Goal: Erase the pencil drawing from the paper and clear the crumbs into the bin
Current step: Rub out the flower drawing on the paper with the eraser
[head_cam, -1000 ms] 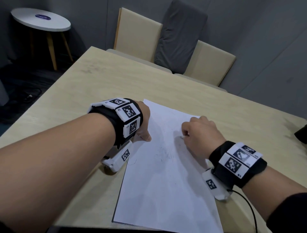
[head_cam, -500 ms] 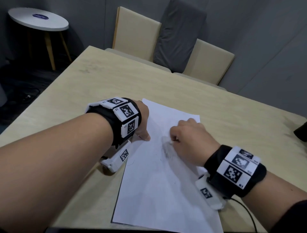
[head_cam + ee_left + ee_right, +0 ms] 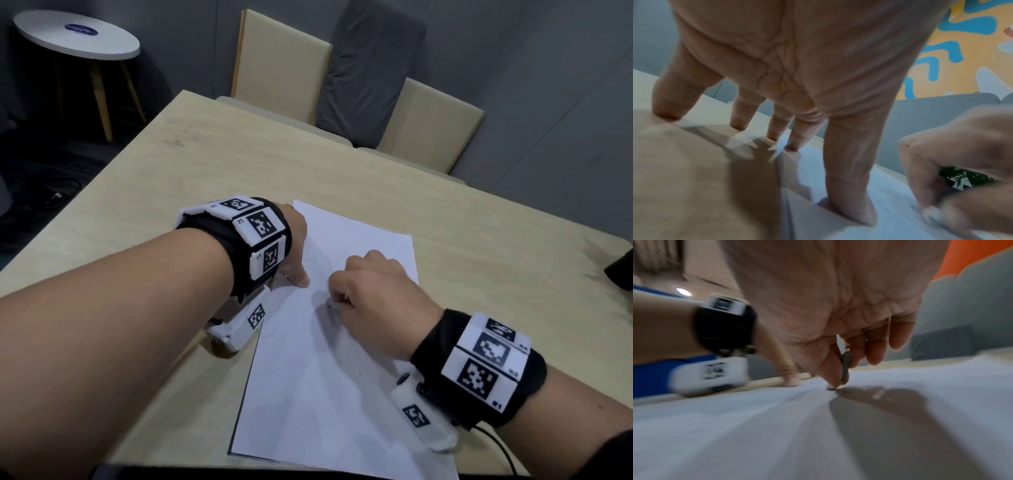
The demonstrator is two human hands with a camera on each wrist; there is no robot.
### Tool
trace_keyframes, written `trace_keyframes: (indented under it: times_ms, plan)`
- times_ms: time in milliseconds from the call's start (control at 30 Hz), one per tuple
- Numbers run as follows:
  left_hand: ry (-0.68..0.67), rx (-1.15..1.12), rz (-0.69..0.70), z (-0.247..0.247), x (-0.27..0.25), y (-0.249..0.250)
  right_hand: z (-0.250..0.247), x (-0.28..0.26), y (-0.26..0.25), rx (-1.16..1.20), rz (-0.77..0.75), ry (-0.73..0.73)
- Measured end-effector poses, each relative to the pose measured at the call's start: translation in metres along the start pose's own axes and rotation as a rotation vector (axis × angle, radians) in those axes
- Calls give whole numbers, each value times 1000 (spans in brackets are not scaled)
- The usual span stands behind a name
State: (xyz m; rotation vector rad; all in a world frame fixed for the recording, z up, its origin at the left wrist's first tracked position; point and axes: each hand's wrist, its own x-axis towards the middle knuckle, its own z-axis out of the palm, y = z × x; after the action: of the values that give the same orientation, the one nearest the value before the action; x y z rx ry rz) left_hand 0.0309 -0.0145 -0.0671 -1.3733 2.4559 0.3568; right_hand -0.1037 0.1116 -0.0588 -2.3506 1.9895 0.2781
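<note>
A white sheet of paper (image 3: pixel 325 394) lies on the light wooden table (image 3: pixel 205 178). Only faint pencil marks show on it, one a thin curve near its left edge (image 3: pixel 270 334). My left hand (image 3: pixel 294 246) presses down at the sheet's left edge with straight, spread fingers (image 3: pixel 851 186); the thumb is on the paper and the outer fingers are on the table. My right hand (image 3: pixel 370 298) is curled over the middle of the sheet. It pinches a small eraser (image 3: pixel 845 366) whose tip touches the paper (image 3: pixel 756 426). In the head view the eraser is almost hidden under the fingers.
Two beige chairs (image 3: pixel 281 68) and a grey cushion (image 3: pixel 370 68) stand behind the table's far edge. A round white side table (image 3: pixel 77 34) is at the far left. A dark object (image 3: pixel 620 270) sits at the table's right edge. A black cable (image 3: pixel 503 448) trails from my right wrist.
My right hand has slid left and toward me across the paper with the eraser, its picture blurred by motion. My left hand stays pressed on the sheet's left edge.
</note>
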Motion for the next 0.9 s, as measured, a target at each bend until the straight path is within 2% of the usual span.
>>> trace_keyframes:
  times_ms: [167,200,367,533,600,700,767,900]
  plan:
    - [0,-1,-7,-2,-2,2,-4,4,46,-55,218,-11]
    - [-3,0,-8,-2,-3,2,-4,4,44,-56,213,-1]
    - [-9,9,-7,-2,-2,2,4,1,2,23,-15,25]
    - [-4,5,-7,-2,-3,3,-2,4,44,-73,214,-3]
    - [-5,4,-8,-2,-3,3,-3,3,40,-60,201,8]
    - [-7,2,-8,-1,-2,2,2,-1,9,19,38,17]
    - [-4,3,-5,-1,-2,2,2,-3,1,7,0,20]
    - [0,7,-4,-2,-2,2,-2,1,38,-64,184,-14]
